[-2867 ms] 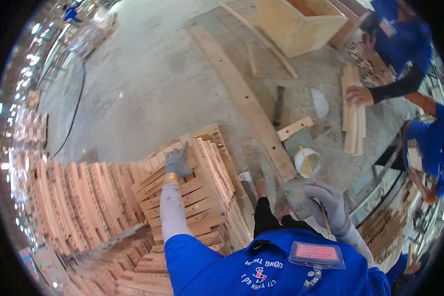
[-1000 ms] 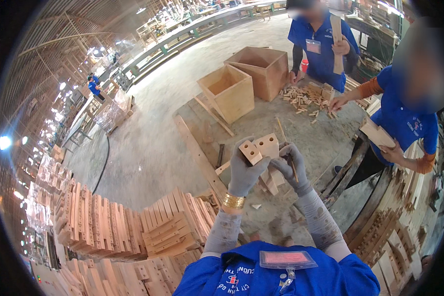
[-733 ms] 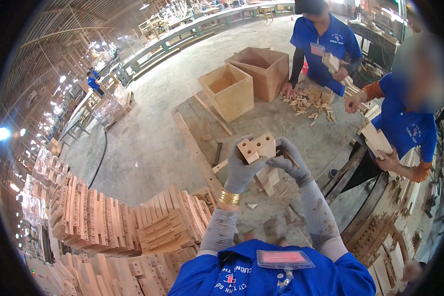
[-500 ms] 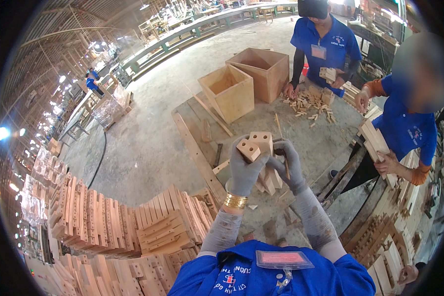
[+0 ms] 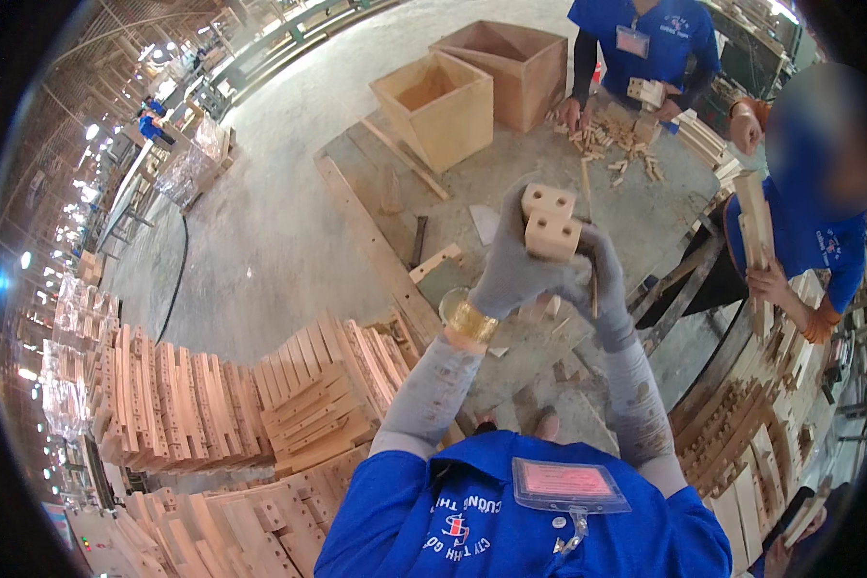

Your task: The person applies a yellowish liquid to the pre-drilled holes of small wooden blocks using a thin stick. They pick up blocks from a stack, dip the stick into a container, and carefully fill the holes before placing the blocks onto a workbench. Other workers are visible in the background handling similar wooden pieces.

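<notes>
My gloved left hand (image 5: 507,275) is closed around two pale wooden pieces (image 5: 552,237). Their square ends face up, each with two drilled holes, and lie side by side, slightly offset. My gloved right hand (image 5: 604,275) is closed at their right side, with a thin wooden stick (image 5: 586,181) passing through its fingers and sticking out above and below. Whether the right fingers also press on the wooden pieces, I cannot tell. Below my hands the lengths of the pieces are mostly hidden.
Beneath lies a worn grey worktable (image 5: 472,207) with a hammer (image 5: 419,241) at its left. Two wooden boxes (image 5: 450,120) and a dowel pile (image 5: 612,144) are farther back. Stacked drilled slats (image 5: 178,400) stand at left. Two co-workers (image 5: 645,58) hold wooden pieces across and at right.
The two wooden pieces have turned and been raised; their drilled ends now sit closer together. Both hands appear farther right. The co-worker at right holds the slats more upright.
</notes>
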`<act>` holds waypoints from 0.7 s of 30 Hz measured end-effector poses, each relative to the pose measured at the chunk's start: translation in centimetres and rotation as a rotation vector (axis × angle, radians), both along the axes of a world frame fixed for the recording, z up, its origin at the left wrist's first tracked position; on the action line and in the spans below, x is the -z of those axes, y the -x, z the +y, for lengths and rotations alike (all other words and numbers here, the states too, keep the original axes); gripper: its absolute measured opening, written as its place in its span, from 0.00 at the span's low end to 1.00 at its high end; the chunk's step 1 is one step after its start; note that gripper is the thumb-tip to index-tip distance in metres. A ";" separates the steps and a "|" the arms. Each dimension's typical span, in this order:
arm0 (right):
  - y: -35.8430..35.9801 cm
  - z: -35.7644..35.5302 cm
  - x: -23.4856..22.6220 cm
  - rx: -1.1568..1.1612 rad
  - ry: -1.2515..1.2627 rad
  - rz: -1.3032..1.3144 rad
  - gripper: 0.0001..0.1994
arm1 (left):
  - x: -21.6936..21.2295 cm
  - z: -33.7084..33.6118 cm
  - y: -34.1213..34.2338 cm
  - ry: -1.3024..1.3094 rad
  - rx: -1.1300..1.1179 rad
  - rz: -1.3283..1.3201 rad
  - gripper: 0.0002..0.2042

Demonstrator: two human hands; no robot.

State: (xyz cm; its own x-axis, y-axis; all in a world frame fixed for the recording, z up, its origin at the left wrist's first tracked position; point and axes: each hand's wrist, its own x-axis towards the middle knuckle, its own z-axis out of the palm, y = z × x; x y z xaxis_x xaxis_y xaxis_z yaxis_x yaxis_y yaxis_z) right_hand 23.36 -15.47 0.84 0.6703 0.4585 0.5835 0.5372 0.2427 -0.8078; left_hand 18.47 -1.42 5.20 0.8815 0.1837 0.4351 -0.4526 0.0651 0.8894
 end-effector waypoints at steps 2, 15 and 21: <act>0.5 0.4 -1.1 0.082 -0.065 0.063 0.29 | -0.4 1.7 -1.0 -0.166 -0.126 -0.092 0.44; 5.9 7.2 8.4 -0.022 0.605 0.126 0.08 | 0.7 10.7 -5.6 -0.167 0.006 -0.031 0.35; 5.1 9.9 11.4 -0.021 0.748 0.004 0.09 | -3.7 11.2 -1.0 0.023 -0.407 0.024 0.25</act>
